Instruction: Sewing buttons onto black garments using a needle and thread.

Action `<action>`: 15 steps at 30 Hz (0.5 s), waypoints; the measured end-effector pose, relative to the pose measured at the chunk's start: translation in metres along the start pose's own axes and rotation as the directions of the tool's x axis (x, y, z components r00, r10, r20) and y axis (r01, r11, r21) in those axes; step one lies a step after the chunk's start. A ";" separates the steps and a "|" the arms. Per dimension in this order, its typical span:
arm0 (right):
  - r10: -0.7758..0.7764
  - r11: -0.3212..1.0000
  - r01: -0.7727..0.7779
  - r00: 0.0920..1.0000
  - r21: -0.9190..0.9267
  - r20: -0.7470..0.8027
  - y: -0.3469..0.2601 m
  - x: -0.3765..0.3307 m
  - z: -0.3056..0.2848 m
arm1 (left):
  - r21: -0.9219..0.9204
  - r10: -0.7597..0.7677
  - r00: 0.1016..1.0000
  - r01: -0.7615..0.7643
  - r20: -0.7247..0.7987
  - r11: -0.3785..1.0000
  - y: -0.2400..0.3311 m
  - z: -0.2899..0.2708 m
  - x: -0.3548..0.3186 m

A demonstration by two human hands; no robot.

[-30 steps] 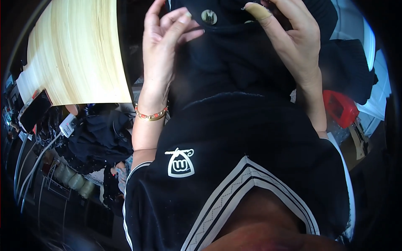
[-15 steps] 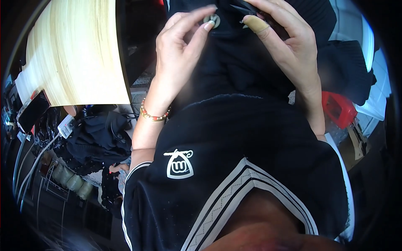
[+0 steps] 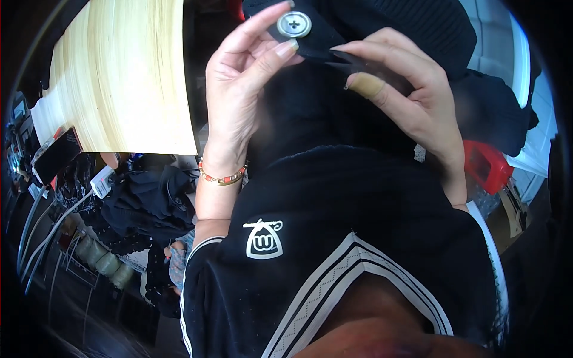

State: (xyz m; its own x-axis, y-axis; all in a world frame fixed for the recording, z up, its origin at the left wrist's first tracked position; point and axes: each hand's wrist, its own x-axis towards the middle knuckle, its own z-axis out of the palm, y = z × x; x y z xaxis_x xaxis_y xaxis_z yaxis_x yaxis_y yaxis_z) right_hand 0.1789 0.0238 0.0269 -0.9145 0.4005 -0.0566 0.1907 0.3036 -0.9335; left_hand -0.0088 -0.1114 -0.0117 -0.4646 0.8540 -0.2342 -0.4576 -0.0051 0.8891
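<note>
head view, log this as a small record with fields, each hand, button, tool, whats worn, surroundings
left hand: left hand, thumb and forefinger at opposite edges of the button; grip on the cloth unclear
right hand: right hand, holding dark snips
button: round grey-white button, lying on black cloth
tool: pointed blades reaching toward the cloth
worn: red-and-gold bracelet on left wrist; tan cover on right thumb
left side: wood-grain tabletop
right side: red plastic object
</note>
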 end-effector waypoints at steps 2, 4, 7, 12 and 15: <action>-0.075 0.994 0.070 0.995 -0.081 -0.065 0.002 0.001 -0.003 | -0.007 0.041 0.999 -0.041 0.000 0.999 0.000 -0.001 -0.002; -0.050 0.991 0.048 0.999 -0.123 -0.014 0.002 0.001 -0.006 | 0.045 0.058 0.998 -0.058 0.012 0.997 0.001 -0.001 -0.003; 0.042 0.992 -0.029 0.994 -0.123 0.103 -0.004 0.001 -0.008 | 0.093 0.079 0.997 -0.081 0.019 0.992 0.000 0.001 -0.003; -0.026 0.999 0.021 0.989 0.038 0.145 -0.014 0.002 0.001 | 0.035 0.039 0.998 -0.037 -0.050 0.999 -0.007 0.007 -0.005; -0.170 0.985 0.170 0.974 0.012 0.148 -0.009 0.007 0.010 | 0.094 0.012 0.998 -0.006 -0.060 0.996 -0.011 0.008 -0.006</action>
State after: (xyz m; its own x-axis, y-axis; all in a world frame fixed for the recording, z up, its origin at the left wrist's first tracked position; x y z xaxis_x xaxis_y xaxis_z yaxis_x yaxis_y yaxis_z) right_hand 0.1669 0.0155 0.0314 -0.9762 0.2107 0.0506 0.0285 0.3566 -0.9338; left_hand 0.0049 -0.1123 -0.0176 -0.5151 0.8208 -0.2469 -0.3811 0.0388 0.9237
